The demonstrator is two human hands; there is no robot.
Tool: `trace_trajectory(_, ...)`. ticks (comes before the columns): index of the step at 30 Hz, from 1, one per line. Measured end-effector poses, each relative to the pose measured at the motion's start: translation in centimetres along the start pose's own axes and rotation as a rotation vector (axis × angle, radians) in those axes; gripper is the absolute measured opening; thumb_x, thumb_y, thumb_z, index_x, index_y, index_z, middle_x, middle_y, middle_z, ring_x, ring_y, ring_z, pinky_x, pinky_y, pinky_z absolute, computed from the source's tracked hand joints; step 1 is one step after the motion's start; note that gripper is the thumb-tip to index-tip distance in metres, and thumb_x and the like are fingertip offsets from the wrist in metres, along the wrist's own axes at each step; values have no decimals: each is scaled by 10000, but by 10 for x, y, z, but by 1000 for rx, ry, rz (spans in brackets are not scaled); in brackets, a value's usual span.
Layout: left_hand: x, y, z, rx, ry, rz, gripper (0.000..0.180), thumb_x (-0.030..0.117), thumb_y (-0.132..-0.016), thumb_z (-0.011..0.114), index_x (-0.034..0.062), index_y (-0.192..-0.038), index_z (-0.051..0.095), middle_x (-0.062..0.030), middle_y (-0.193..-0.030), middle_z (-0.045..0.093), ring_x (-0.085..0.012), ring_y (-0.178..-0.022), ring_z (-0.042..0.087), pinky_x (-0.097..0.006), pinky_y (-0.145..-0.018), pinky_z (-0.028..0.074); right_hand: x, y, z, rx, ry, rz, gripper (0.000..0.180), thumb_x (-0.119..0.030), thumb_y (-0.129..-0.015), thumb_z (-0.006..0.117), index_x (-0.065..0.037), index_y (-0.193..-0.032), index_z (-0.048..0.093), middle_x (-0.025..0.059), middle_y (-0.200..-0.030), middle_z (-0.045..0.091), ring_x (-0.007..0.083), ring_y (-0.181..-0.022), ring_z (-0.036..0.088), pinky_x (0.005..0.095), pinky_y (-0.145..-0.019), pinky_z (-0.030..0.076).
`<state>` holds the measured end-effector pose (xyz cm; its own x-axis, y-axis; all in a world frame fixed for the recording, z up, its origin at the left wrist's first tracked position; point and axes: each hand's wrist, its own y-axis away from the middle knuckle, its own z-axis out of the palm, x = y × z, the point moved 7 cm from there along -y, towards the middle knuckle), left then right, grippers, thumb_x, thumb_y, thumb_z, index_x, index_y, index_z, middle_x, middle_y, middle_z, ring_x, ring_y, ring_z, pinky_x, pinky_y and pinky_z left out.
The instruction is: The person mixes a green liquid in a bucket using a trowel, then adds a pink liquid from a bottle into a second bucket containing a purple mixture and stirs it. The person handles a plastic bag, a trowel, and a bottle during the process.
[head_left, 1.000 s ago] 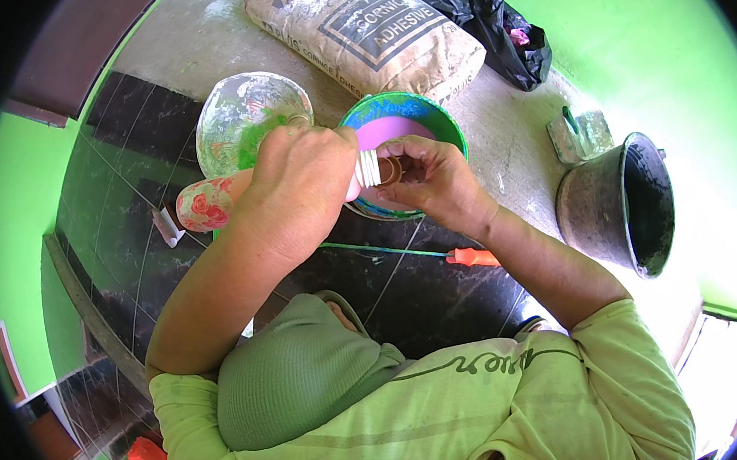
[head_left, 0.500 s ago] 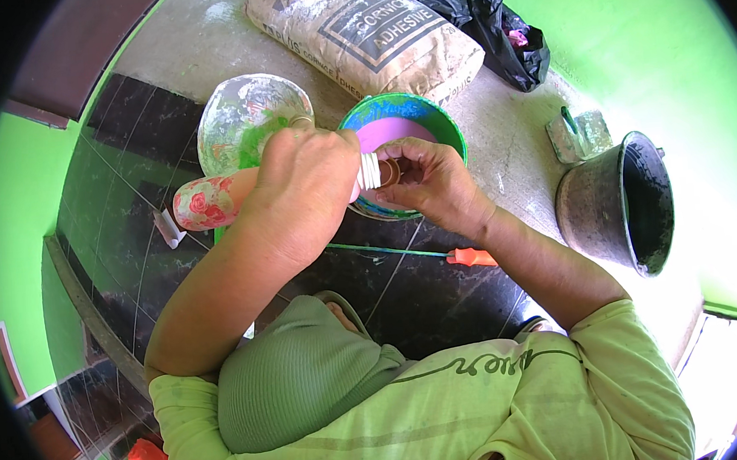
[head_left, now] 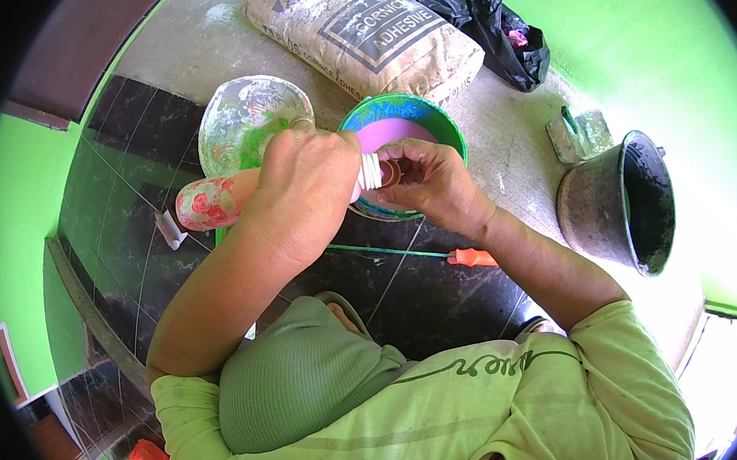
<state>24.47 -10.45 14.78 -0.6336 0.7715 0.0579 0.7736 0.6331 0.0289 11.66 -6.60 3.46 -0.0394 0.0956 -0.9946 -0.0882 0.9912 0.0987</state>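
My left hand (head_left: 310, 183) is wrapped round a pink rose-patterned bottle (head_left: 206, 203), which lies tilted nearly level. Its white threaded neck (head_left: 370, 172) points right. In the fingers of my right hand (head_left: 442, 186) is a small brown cap (head_left: 391, 173), held up against the bottle mouth. Whether any liquid passes between them, I cannot tell. Both hands are above a green-rimmed bucket (head_left: 454, 130) with pink liquid (head_left: 391, 131) inside. Just behind my left hand stands a paint-smeared bowl (head_left: 228, 120) with green paint in it.
A thin rod with an orange handle (head_left: 473, 258) lies on the dark tiles in front of the bucket. Farther off are a paper sack (head_left: 398, 36) and black plastic bags (head_left: 501, 45). At the right, a black bucket (head_left: 594, 214) leans beside a small stained container (head_left: 584, 134).
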Motion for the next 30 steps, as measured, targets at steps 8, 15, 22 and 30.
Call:
trace_trajectory(8,-2,-3,3,-24,21,-26,182,-29,-755,727,12,-908,635,-211,-837,703,-398,-933,687,-487,-813,521,-4,2,-1,-15,-93,65,418,80,-820,817,-27,-1196,670,-5,-989,658,77,-915,640,250,-843,555)
trace_trajectory(15,1,-4,-1,23,0,5,181,-14,-751,731,11,-904,636,-209,-831,700,-399,-926,683,-489,-815,519,-2,1,-3,-11,-49,39,415,74,-826,815,-26,-1202,672,-11,-1000,665,74,-922,642,249,-855,546)
trace_trajectory(22,0,-6,2,-6,17,3,176,-3,-756,738,11,-903,642,-205,-842,703,-389,-953,679,-486,-823,521,1,0,-5,1,-72,28,406,44,-812,841,-11,-1186,693,-12,-986,689,69,-911,642,251,-839,558)
trace_trajectory(30,-6,-5,4,-7,11,-17,252,-10,-735,761,32,-955,643,-180,-878,708,-383,-968,679,-479,-837,516,0,-1,-7,1,-87,14,425,45,-808,843,-3,-1201,688,15,-1052,718,90,-968,666,272,-888,567)
